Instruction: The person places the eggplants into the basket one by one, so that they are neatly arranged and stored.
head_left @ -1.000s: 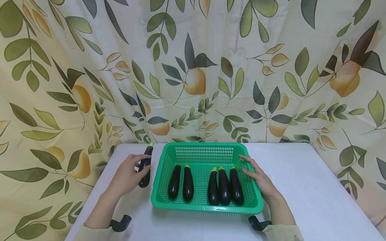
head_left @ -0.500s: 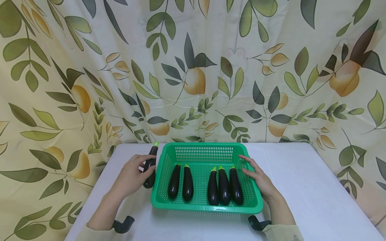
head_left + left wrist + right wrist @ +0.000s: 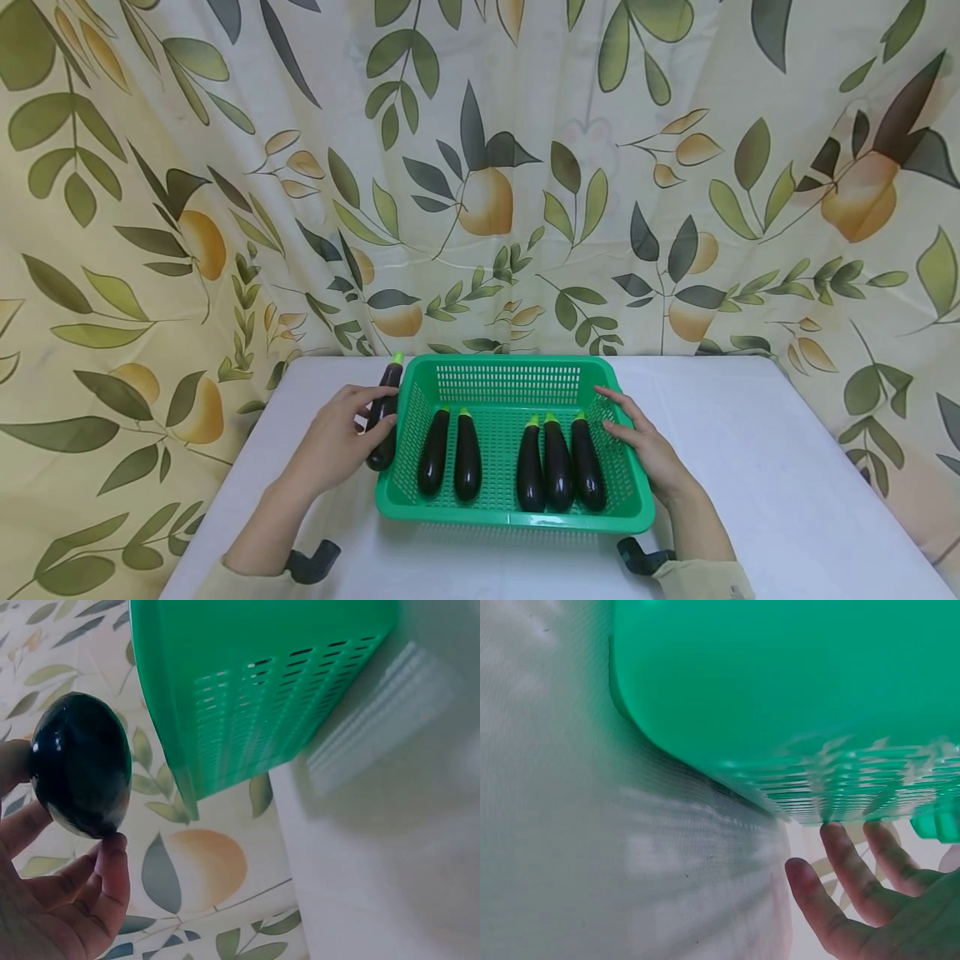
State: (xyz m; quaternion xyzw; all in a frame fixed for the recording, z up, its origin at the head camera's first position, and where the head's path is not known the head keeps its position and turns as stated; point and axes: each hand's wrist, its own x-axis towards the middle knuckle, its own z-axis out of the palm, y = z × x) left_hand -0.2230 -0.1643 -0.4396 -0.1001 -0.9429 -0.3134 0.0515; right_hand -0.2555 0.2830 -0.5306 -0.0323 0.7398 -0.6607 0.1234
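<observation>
Left hand: my left hand (image 3: 337,440) curls its fingers and thumb round a dark eggplant (image 3: 384,411), gripping it about the middle; in the left wrist view the rounded butt end (image 3: 81,775) shows between my fingertips.
Held eggplant: it sits just outside the left wall of the basket (image 3: 397,433), close against the rim, green stem tip (image 3: 397,358) pointing away from me toward the far left corner; I cannot tell whether it touches the plastic or the bench.
Right hand: my right hand (image 3: 645,446) lies flat with relaxed, straight fingers against the right rim of the basket, holding nothing; the right wrist view shows the fingertips (image 3: 840,847) at the slotted wall.
Basket: green, slotted, in the middle of the white bench (image 3: 765,467), its near edge set back from the bench's front edge.
Inside the basket: 5 eggplants lie lengthwise, stems away from me, a pair on the left (image 3: 450,454) and a group of 3 on the right (image 3: 558,462).
Open room in the basket: a bare strip of floor (image 3: 495,454) runs between the pair and the 3, and another along the far wall.
Open room on the bench: a wide bare stretch right of the basket, a narrower one on the left.
Backdrop: a leaf-and-fruit curtain (image 3: 525,167) hangs right behind the far bench edge.
</observation>
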